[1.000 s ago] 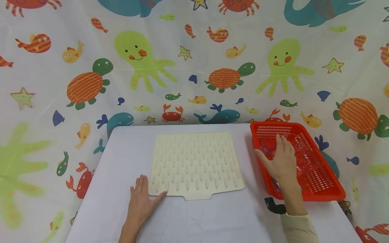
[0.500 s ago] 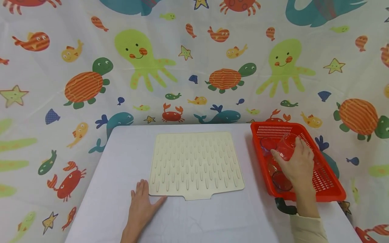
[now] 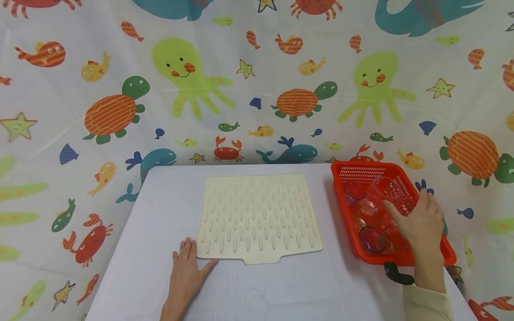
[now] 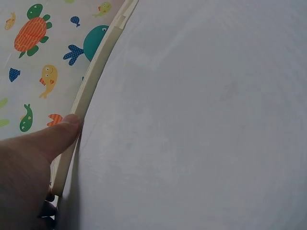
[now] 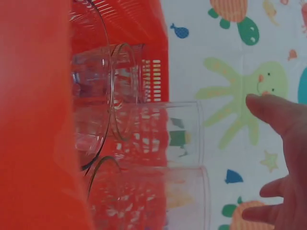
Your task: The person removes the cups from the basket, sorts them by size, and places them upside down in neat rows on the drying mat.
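A cream board with rows of raised ridges lies flat on the white table. My left hand rests at its front left corner, fingers straight along the side. In the left wrist view, the thumb touches the board's edge. To the right, a red plastic basket holds several clear cups, among them a dark-rimmed one near the front. Over the basket's right side my right hand hovers, thumb spread from the fingers, holding nothing. The right wrist view has clear cups standing beside that hand.
The white tabletop extends around the board and under the basket. Behind it hangs a curtain printed with sea animals. A black strap end sticks out from my right wrist, close to the basket's front rim.
My right hand has moved rightward across the basket, from its left part to its right side, uncovering the cups there. My left hand has slid slightly down at the board's corner.
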Motion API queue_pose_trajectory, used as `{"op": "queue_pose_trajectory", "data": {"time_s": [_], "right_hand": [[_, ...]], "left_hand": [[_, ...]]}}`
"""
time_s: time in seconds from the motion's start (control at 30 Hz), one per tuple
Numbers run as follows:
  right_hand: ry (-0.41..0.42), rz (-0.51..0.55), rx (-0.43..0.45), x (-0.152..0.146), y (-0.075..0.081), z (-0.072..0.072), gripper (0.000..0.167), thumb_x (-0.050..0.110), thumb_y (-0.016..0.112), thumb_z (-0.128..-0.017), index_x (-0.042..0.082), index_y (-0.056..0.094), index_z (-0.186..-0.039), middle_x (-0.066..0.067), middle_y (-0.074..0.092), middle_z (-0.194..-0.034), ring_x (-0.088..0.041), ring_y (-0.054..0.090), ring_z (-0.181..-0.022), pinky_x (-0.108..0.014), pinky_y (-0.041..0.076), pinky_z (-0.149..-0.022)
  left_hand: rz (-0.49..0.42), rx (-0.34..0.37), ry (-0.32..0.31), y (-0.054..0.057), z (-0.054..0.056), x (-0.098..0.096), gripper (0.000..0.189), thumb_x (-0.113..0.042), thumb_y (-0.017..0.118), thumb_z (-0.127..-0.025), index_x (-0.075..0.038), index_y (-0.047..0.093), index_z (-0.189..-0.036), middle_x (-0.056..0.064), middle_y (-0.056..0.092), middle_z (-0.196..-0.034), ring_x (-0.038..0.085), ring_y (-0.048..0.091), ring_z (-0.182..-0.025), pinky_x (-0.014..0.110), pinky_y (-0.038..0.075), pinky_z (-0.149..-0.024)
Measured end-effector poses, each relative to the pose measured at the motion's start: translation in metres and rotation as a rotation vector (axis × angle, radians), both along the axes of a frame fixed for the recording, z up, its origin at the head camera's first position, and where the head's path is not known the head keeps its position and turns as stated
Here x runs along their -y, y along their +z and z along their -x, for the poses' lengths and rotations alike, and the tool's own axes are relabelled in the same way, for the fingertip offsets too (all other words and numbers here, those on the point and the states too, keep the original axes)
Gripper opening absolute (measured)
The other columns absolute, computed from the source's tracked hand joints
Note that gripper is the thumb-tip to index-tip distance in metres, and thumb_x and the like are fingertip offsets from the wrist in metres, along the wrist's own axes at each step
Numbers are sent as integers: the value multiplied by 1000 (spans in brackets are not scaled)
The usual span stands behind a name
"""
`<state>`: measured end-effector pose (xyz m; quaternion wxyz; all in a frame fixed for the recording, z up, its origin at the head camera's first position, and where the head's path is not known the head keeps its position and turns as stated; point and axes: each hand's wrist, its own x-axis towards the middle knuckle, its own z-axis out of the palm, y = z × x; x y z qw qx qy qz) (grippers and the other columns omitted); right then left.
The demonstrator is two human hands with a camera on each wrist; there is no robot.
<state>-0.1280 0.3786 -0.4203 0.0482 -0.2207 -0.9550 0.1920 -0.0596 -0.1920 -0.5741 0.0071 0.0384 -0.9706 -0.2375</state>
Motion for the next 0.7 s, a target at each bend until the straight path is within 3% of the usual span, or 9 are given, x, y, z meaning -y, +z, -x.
{"op": "queue_pose_trajectory", "data": {"time_s": [0.2, 0.7], "right_hand": [[17, 21, 56, -22, -4, -2, 118, 68, 55, -90, -8, -8, -156, -41, -1, -158, -63, 5, -144, -87, 26, -100], [-9, 66, 187, -55, -11, 2, 123, 71, 55, -88, -14, -8, -152, -48, 10, -148, -65, 16, -131, -84, 37, -96]], "left_hand": [[5, 73, 11, 0, 0, 0, 101, -55, 68, -89, 13, 28, -151, 33, 20, -161, 49, 13, -152, 69, 9, -124], [22, 64, 12, -1, -1, -1, 99, -54, 69, -89, 15, 30, -149, 34, 22, -160, 49, 15, -152, 69, 9, -124]]}}
